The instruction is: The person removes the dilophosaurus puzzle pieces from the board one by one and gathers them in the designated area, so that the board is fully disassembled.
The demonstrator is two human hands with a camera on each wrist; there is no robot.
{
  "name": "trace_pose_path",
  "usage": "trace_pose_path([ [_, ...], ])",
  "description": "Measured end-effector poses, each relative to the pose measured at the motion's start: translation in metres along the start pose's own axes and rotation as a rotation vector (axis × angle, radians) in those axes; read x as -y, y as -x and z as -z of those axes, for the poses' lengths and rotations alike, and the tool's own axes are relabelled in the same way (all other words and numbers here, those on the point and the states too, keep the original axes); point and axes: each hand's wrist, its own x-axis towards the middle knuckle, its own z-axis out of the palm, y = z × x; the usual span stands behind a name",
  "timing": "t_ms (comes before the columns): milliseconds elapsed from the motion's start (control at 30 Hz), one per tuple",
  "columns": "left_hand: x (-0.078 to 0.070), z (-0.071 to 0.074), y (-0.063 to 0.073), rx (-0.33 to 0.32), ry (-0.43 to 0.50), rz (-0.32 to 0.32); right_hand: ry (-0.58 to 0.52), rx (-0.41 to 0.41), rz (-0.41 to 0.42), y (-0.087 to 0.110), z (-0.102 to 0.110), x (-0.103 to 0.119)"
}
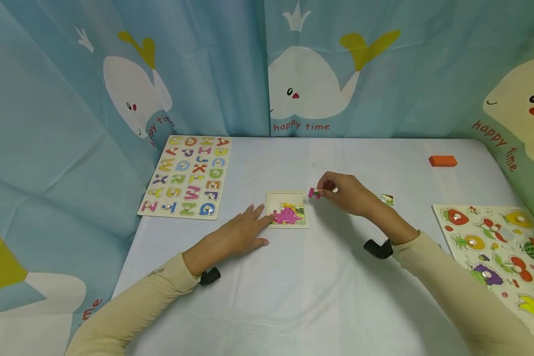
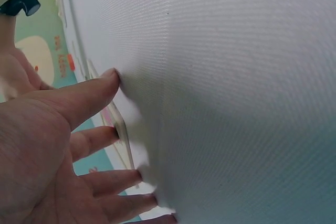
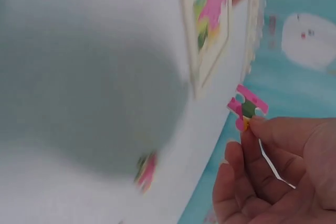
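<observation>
My right hand (image 1: 344,192) pinches a pink and green jigsaw piece (image 3: 247,107) between thumb and index finger, raised above the table. Just left of it lies a square puzzle frame (image 1: 285,197), partly filled with a pink dinosaur picture (image 1: 287,215); its upper part shows bare backing. My left hand (image 1: 242,231) lies with fingers spread at the frame's left edge, its index fingertip on the lower left of the picture. In the left wrist view the thumb (image 2: 89,95) touches the white cloth. A loose piece (image 3: 146,171) shows blurred on the table in the right wrist view.
An alphabet board (image 1: 182,178) lies at the back left. On the right are a fruit board (image 1: 465,235) and, farther back, an orange block (image 1: 443,161). Another small puzzle piece (image 1: 387,199) lies behind my right forearm. Patterned curtains (image 1: 231,69) surround the table.
</observation>
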Motion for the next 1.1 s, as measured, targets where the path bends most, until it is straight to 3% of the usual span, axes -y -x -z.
trace_pose_path([
  [233,-0.001,0.0,0.002,-0.005,0.01,-0.002,-0.013,0.064,-0.06,0.022,0.021,-0.033],
  [500,-0.001,0.001,0.002,-0.002,0.008,0.001,-0.113,0.188,-0.058,0.033,0.017,-0.054],
  [833,0.0,0.002,0.003,-0.012,0.019,-0.01,0.03,0.101,-0.049,0.027,0.002,-0.052],
  [1100,0.0,0.001,0.002,-0.012,0.011,-0.006,0.08,0.036,-0.018,0.029,-0.007,-0.047],
])
